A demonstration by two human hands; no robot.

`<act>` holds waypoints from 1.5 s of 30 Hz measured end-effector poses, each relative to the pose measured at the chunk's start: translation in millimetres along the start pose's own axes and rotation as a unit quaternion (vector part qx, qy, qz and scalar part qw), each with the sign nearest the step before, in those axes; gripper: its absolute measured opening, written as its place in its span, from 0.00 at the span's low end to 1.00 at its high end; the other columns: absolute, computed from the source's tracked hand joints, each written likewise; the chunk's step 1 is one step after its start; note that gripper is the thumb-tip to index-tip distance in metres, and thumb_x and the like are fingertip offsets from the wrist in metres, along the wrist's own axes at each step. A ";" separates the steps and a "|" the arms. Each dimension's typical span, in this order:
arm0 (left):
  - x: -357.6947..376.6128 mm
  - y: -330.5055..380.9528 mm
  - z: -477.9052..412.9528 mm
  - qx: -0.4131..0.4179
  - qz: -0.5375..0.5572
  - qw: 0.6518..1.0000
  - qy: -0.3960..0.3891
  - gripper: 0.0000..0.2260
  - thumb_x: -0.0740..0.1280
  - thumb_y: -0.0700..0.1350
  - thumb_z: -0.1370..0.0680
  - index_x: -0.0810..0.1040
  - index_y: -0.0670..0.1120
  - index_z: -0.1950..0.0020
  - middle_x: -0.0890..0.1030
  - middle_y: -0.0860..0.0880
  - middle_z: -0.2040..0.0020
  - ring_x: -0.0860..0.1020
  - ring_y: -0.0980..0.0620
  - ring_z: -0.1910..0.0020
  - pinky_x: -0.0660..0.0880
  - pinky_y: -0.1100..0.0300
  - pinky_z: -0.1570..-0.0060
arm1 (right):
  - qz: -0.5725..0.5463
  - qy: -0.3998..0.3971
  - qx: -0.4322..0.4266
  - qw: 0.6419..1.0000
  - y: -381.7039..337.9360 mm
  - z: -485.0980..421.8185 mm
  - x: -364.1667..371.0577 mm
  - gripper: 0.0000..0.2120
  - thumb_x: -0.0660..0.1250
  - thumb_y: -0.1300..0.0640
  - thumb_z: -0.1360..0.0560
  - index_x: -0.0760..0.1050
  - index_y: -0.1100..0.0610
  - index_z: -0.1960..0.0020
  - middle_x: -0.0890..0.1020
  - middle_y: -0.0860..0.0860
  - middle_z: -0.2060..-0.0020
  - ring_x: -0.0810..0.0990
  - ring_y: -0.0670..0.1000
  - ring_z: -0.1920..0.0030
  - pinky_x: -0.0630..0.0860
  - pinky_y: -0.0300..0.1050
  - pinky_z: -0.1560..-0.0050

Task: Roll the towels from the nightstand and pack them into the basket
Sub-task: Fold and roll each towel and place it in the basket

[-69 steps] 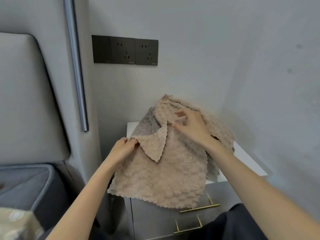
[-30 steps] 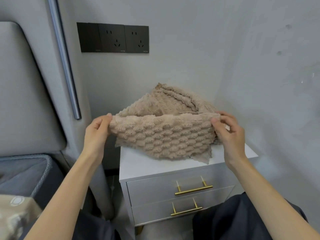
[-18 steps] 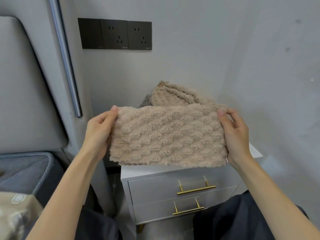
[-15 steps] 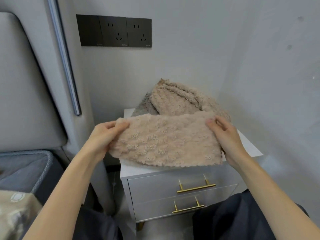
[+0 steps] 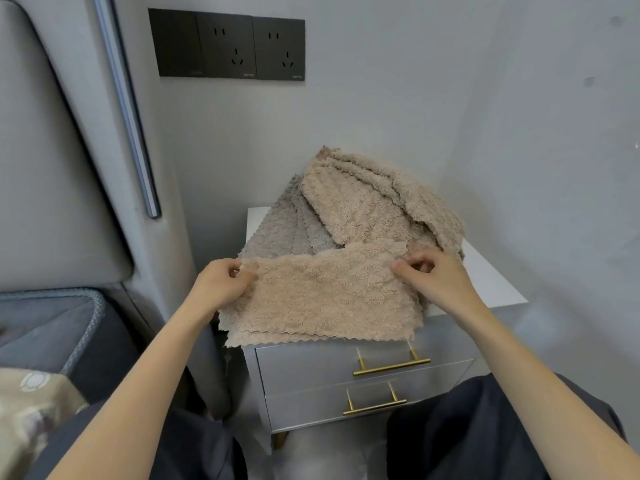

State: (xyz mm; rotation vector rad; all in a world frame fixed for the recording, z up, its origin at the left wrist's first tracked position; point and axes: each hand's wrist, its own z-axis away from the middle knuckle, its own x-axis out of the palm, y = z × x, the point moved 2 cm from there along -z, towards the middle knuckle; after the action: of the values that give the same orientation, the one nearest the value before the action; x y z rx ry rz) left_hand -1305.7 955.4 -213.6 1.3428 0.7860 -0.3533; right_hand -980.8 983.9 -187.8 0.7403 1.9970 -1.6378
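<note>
Two hands pinched a folded towel [image 5: 322, 299] stretched between them, the left hand [image 5: 216, 289] at one top corner, the right hand [image 5: 440, 282] at the other. Beyond them a towel pile [image 5: 363, 206], seemingly several pieces, sat on the nightstand [image 5: 491, 282].

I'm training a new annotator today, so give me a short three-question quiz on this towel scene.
1. True or false: the folded towel is already rolled up.
2. Where do the left hand and right hand pinch it? A) top corners B) bottom edge C) middle
3. How many gold handles show on the nightstand?
Key: 1 false, it lies flat; 2 A; 3 two.
</note>
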 end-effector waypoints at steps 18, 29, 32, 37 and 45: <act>2.5 -4.9 4.5 0.031 0.006 0.999 0.018 0.07 0.58 0.47 0.18 0.66 0.44 0.49 0.70 0.48 0.64 0.66 0.52 0.68 0.62 0.58 0.68 | 0.074 -0.010 -0.093 0.993 8.7 11.2 9.8 0.10 0.58 0.53 0.18 0.61 0.53 0.57 0.66 0.47 0.74 0.63 0.47 0.75 0.57 0.43 0.71; 6.6 -8.4 14.5 0.054 -0.142 0.988 0.038 0.09 0.60 0.50 0.20 0.67 0.44 0.51 0.76 0.47 0.62 0.75 0.46 0.63 0.69 0.54 0.66 | 0.187 -0.014 -0.105 0.977 18.3 13.1 10.9 0.11 0.60 0.50 0.20 0.59 0.54 0.51 0.72 0.49 0.72 0.71 0.49 0.72 0.60 0.44 0.73; 6.1 1.2 26.2 0.075 -0.179 0.975 0.113 0.12 0.62 0.48 0.21 0.68 0.42 0.43 0.75 0.45 0.50 0.75 0.44 0.55 0.70 0.53 0.63 | 0.210 0.057 -0.097 0.971 10.9 17.4 5.0 0.12 0.65 0.53 0.23 0.61 0.53 0.54 0.71 0.48 0.71 0.69 0.48 0.72 0.59 0.43 0.73; 28.7 35.0 41.8 0.240 -0.209 0.931 0.180 0.17 0.62 0.41 0.22 0.70 0.38 0.33 0.72 0.40 0.39 0.71 0.40 0.43 0.72 0.48 0.46 | 0.168 0.088 -0.209 0.959 -27.3 37.0 25.0 0.06 0.64 0.60 0.24 0.69 0.51 0.51 0.75 0.45 0.58 0.75 0.46 0.56 0.68 0.37 0.61; 93.9 35.7 42.9 0.216 -0.261 0.941 0.007 0.24 0.43 0.51 0.16 0.43 0.46 0.22 0.44 0.50 0.21 0.41 0.53 0.23 0.37 0.55 0.27 | 0.342 -0.072 -0.291 0.891 -29.5 34.9 90.3 0.24 0.49 0.54 0.16 0.52 0.60 0.22 0.52 0.53 0.23 0.45 0.53 0.22 0.38 0.51 0.24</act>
State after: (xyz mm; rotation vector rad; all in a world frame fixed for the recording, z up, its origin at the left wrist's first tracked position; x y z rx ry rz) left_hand -1203.8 941.7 -250.7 1.5263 1.1208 -0.9823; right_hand -1068.0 956.2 -231.0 0.9011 1.6926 -0.6202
